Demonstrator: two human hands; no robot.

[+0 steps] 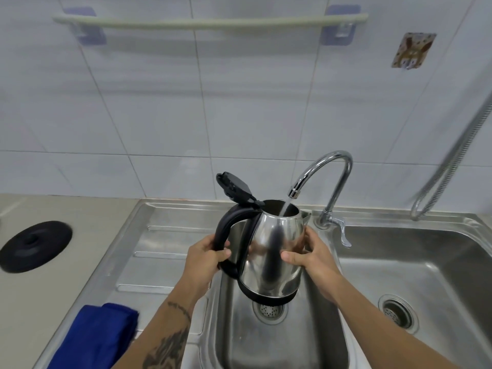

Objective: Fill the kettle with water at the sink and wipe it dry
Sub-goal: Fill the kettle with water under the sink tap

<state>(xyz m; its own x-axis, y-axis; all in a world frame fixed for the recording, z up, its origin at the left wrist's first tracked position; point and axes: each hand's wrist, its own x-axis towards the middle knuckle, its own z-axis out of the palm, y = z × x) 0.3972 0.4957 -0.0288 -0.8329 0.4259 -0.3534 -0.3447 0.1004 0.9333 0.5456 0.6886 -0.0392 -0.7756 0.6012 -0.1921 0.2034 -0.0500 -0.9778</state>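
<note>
A shiny steel kettle with a black handle and its black lid flipped open hangs over the small left basin of the steel sink. My left hand grips the black handle. My right hand holds the kettle's right side, thumb across the front. A thin stream of water runs from the chrome faucet into the kettle's open mouth. A folded blue cloth lies at the near left on the drainboard edge.
The faucet's lever sticks out behind the kettle on the right. A larger basin with a drain lies to the right. The kettle's round black base sits on the counter at left. A flexible metal hose hangs at right.
</note>
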